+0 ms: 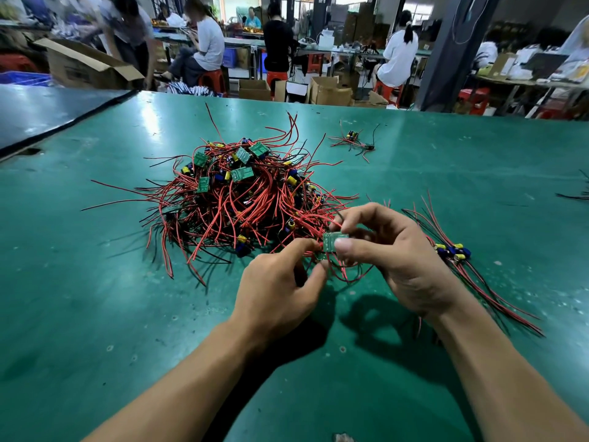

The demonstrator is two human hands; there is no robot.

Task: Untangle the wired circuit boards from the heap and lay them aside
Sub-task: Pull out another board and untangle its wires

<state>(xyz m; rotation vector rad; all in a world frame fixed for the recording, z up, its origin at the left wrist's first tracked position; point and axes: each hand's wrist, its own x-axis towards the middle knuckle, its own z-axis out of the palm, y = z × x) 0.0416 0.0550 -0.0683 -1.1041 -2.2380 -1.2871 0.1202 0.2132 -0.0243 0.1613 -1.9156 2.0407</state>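
The person works at a green table (95,314). The heap (242,199) of small green boards, yellow and blue capacitors and red and black leads sits at the middle of the table, at about 11 o'clock from the hands, and its near edge reaches right up to the fingers.

The right hand (392,256) is closed on one circuit board (334,242), pinching it between the thumb in front and the curled fingers behind, just above the tabletop. The left hand (280,288), at 8 o'clock from that board, has its fingers curled and pinches the red wires (347,275) with forefinger and thumb where they leave the board's left edge. Something green shows between those fingertips, but it is too small to identify. The wires loop down under both hands and also run back into the heap.

At 3 o'clock from the right hand lies a sorted bundle (455,253), its capacitors grouped together and its leads trailing along the table toward 4 o'clock. A small cluster (353,140) of wired parts lies well apart at 1 o'clock from the heap.

Beyond the table's far edge, at 12 o'clock, people (398,49) sit on red stools (212,79) among open cardboard boxes (328,90).
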